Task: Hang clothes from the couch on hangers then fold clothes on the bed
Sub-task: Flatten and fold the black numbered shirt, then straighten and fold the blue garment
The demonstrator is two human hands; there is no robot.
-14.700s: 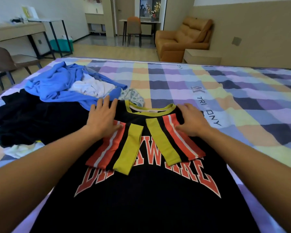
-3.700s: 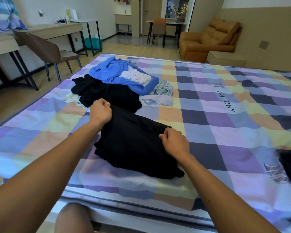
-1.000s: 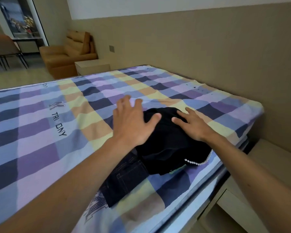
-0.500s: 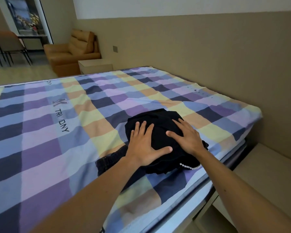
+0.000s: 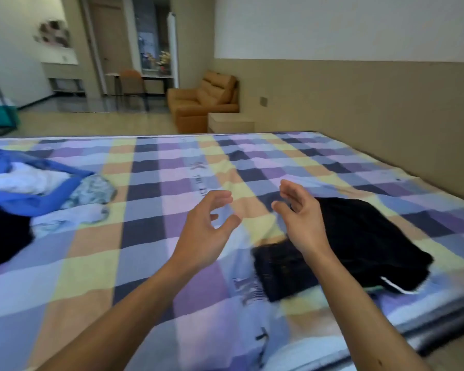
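From my feed the far end of the room shows an orange couch (image 5: 201,103) against the panelled wall, a low cabinet (image 5: 230,123) just beside it, a chair (image 5: 131,81) at a small table further back and a teal bin (image 5: 1,119) at the left edge (all of it motion-blurred). None of it lies between me and the bed (image 5: 145,263), whose checked sheet of purple, yellow, orange and navy fills the lower view.

Both forearms reach in from below. The left hand (image 5: 206,231) is raised over the middle of the sheet, its fingers loosely curled with the thumb held apart, holding nothing. The right hand (image 5: 302,223) is up beside it, palm turned inward, fingers relaxed and slightly bent, also holding nothing. It crosses my sight of the near-left part of the folded stack.

That stack sits near the bed's right front corner: a folded black top (image 5: 364,236) lying on folded dark jeans (image 5: 279,274), with a thin white trim (image 5: 394,286) showing at the front edge.

Well apart, at the left edge, lies the unfolded heap — a blue garment (image 5: 56,196) wrapped round a white piece (image 5: 24,180), a black garment (image 5: 3,236) nearest me and a pale patterned piece (image 5: 91,191) on its right side.
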